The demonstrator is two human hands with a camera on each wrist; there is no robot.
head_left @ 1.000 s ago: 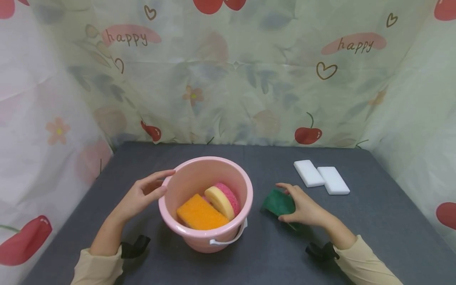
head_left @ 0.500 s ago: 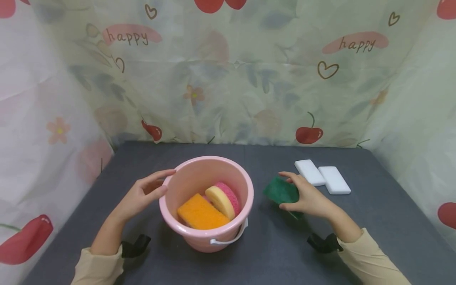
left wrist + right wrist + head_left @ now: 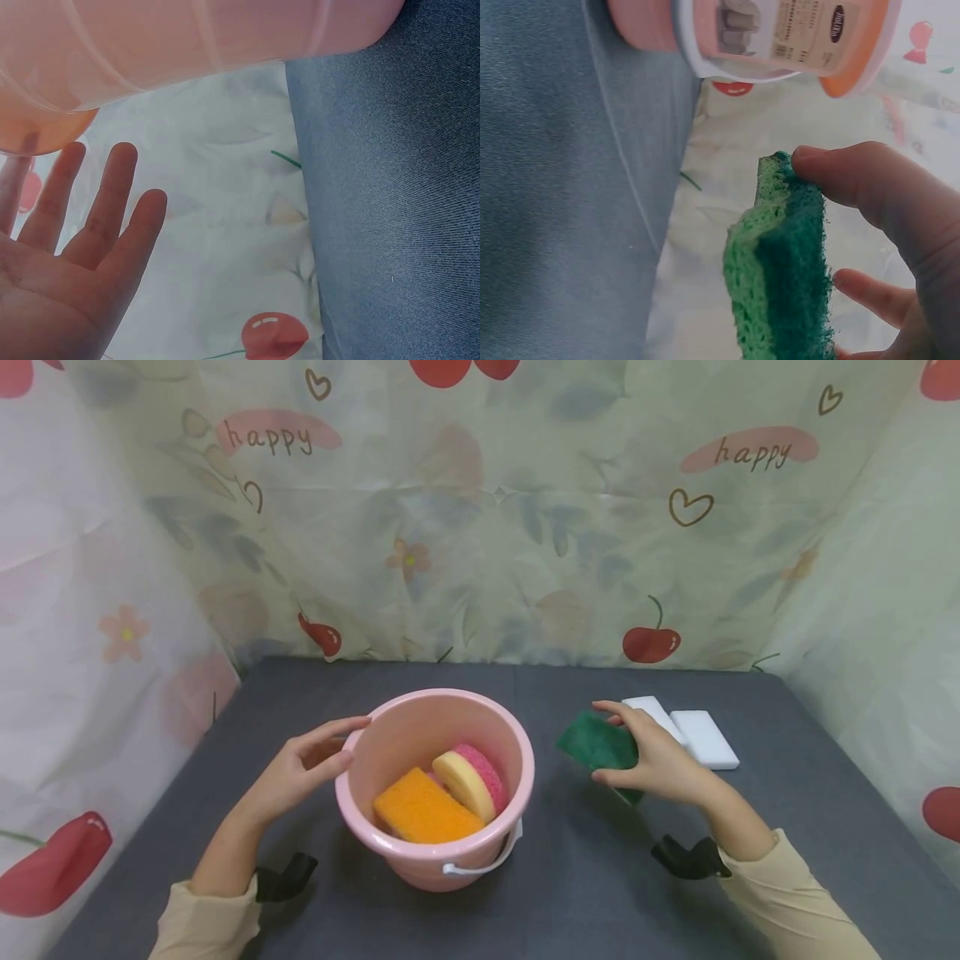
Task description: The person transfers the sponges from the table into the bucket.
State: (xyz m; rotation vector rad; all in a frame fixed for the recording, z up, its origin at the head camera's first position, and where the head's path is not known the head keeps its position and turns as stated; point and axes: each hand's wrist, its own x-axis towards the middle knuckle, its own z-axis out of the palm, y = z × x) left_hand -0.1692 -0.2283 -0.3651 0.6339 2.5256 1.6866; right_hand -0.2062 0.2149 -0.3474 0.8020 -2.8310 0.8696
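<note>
A pink bucket (image 3: 437, 860) stands left of centre, holding an orange sponge (image 3: 426, 807) and a round pink-and-yellow sponge (image 3: 469, 779). My left hand (image 3: 294, 777) touches the bucket's left rim with relaxed fingers; in the left wrist view the hand (image 3: 79, 255) shows an uncovered palm beside the bucket wall (image 3: 187, 37). To the right of the bucket, my right hand (image 3: 660, 756) pinches a green sponge (image 3: 598, 742) between thumb and fingers, above the table. The right wrist view shows the thumb on the top edge of this green sponge (image 3: 780, 255).
Two white rectangular blocks (image 3: 703, 739) lie at the back right of the dark table (image 3: 570, 893), one partly behind my right hand. A white handle (image 3: 487, 866) hangs at the bucket's front. Patterned cloth (image 3: 495, 568) surrounds the table's back and sides.
My right hand has risen and moved away from me, slightly to the right, carrying the green sponge; it now overlaps one white block. My left hand and the bucket stay in place.
</note>
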